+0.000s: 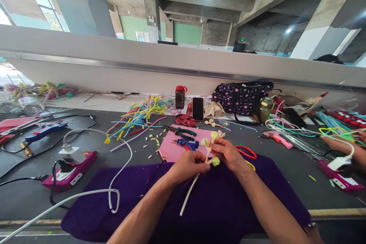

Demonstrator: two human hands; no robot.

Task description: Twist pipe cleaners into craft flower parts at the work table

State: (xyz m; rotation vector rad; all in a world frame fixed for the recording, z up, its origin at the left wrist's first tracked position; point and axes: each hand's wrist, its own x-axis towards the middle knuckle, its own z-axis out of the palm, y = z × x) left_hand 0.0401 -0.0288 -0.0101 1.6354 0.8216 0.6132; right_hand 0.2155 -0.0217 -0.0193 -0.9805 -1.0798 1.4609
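Above the purple cloth [114, 202], both hands hold a handmade flower sprig with a pale fuzzy stem [189, 196] and yellow-green blossoms [215, 161]. My left hand [187, 166] is closed on the stem, thumb and fingers pinched just below the blossoms. Higher up, my right hand [228, 154] pinches the sprig beside the upper blossoms; its fingertips partly cover what they grip. Behind the hands, a blue glue gun [187, 144] and dark-green-handled pliers [185, 133] lie on a pink sheet [168, 148]. A red loop handle [247, 151] shows beyond my right wrist.
Colourful fuzzy stems [137, 118] are heaped behind, left of a bottle [180, 97] and a phone [198, 109]. A power strip [70, 171] with a looping white cable stands left. At right lie a pink glue gun [277, 139] and another person's hand [337, 145].
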